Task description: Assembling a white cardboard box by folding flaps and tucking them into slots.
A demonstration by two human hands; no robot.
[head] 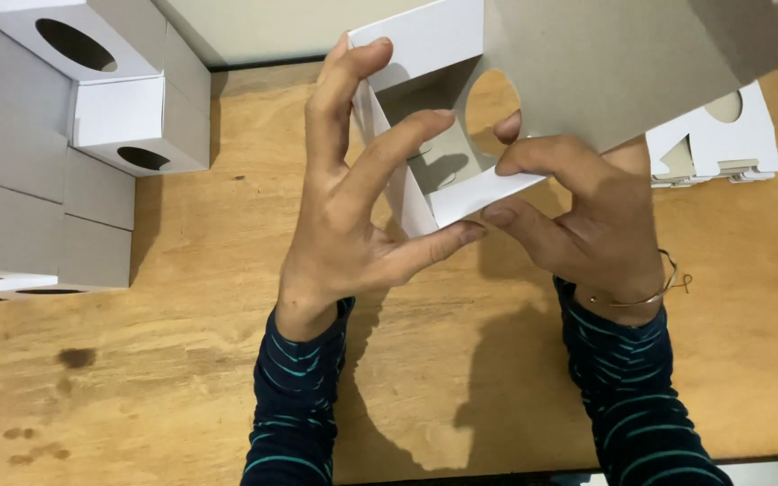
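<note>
**Half-folded box in both my hands**

White cardboard box, w/ grey inner side & a round cut-out, is up off the wooden table, mid-frame, flaps open. My left hand wraps its left wall: fingers spread, thumb under the bottom corner. My right hand pinches the lower white flap btwn thumb & forefinger. Big grey flap sticks up to the right. Finished boxes stacked far left; flat blanks just behind my right hand.
</note>
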